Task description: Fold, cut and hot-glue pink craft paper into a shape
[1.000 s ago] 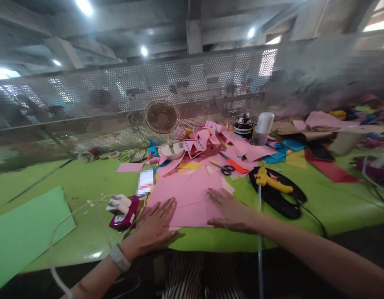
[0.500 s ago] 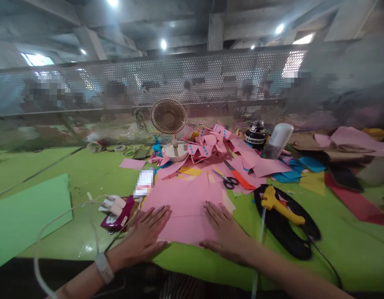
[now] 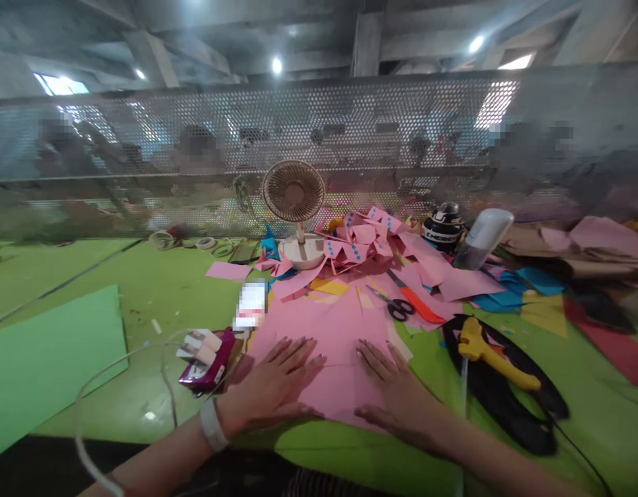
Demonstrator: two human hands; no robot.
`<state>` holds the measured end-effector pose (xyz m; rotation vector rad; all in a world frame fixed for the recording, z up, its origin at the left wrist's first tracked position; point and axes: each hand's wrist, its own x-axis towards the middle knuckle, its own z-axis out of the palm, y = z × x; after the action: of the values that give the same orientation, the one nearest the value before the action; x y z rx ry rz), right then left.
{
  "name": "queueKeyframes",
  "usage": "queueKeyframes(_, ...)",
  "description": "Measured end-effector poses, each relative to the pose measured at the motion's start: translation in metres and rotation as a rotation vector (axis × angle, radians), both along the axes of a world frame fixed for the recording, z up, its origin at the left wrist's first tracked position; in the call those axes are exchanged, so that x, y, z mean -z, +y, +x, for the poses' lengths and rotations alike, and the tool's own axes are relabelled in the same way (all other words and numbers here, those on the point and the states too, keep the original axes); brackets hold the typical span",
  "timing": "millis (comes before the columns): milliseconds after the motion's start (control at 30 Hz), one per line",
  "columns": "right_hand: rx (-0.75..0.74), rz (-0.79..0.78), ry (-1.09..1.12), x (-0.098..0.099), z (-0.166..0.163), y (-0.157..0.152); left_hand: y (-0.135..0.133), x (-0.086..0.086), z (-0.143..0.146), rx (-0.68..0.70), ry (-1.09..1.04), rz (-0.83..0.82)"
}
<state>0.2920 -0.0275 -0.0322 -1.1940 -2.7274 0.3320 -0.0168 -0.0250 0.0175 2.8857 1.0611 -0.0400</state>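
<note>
A large pink paper sheet lies flat on the green table in front of me. My left hand, with a pale wristband, presses flat on the sheet's left half, fingers spread. My right hand lies flat on the sheet's right half, fingers stretched forward. The two hands are close together, a narrow strip of pink between them. Neither holds anything.
A magenta phone with white chargers and cable sits left of the sheet. Scissors, a yellow glue gun on black pads, a small fan, pink paper scraps, a bottle, and a green sheet surround it. A perforated screen stands behind.
My hands have drawn closer together on the pink sheet, the left sliding rightward. The view has shifted slightly.
</note>
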Motion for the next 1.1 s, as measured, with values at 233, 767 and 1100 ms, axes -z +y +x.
queueKeyframes(233, 0.079, -0.042, -0.043, -0.006, -0.014, 0.027, 0.041, 0.001, 0.008, -0.085, 0.019, -0.077)
queueKeyframes(767, -0.055, 0.054, -0.004, 0.001, -0.022, 0.030, 0.036, 0.012, 0.016, 0.021, -0.028, -0.123)
queueKeyframes(1100, 0.012, -0.013, -0.061, -0.024, -0.025, 0.048, 0.065, 0.005, 0.028, -0.063, -0.120, -0.139)
